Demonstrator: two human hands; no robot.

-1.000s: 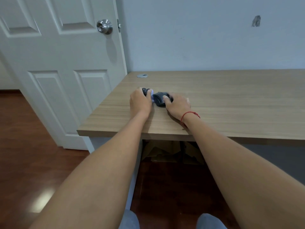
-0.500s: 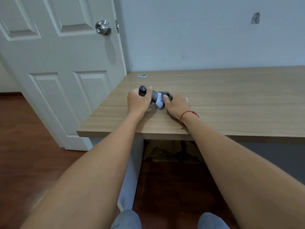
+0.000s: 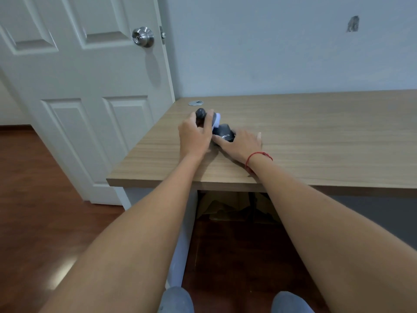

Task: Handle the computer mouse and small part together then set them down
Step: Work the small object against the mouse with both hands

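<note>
Both hands were seen stretched out over the near-left part of a light wooden desk (image 3: 316, 136). The left hand (image 3: 195, 137) was closed around a dark grey computer mouse (image 3: 200, 114), whose rounded end stood out above the knuckles; a pale lavender section of the mouse was visible just right of the fingers (image 3: 208, 122). The mouse appeared tilted, but whether it touched the desk could not be told, since its lower side was hidden by the hand.

Just beside it, to the right, a small dark part (image 3: 223, 133) bearing white lettering was held under the right hand (image 3: 242, 144), with the thumb laid along its near edge and the fingers curled behind it. The part seemed to meet the lavender section of the mouse, though the joint was partly covered. A red string bracelet (image 3: 258, 157) was worn on the right wrist, which rested on the desk.

A small round silver grommet (image 3: 195, 103) was set in the far-left corner of the desk, well apart from the hands. A white panelled door (image 3: 90, 86) with a silver knob (image 3: 143, 36) stood to the left, above a reddish wooden floor (image 3: 45, 199).
</note>
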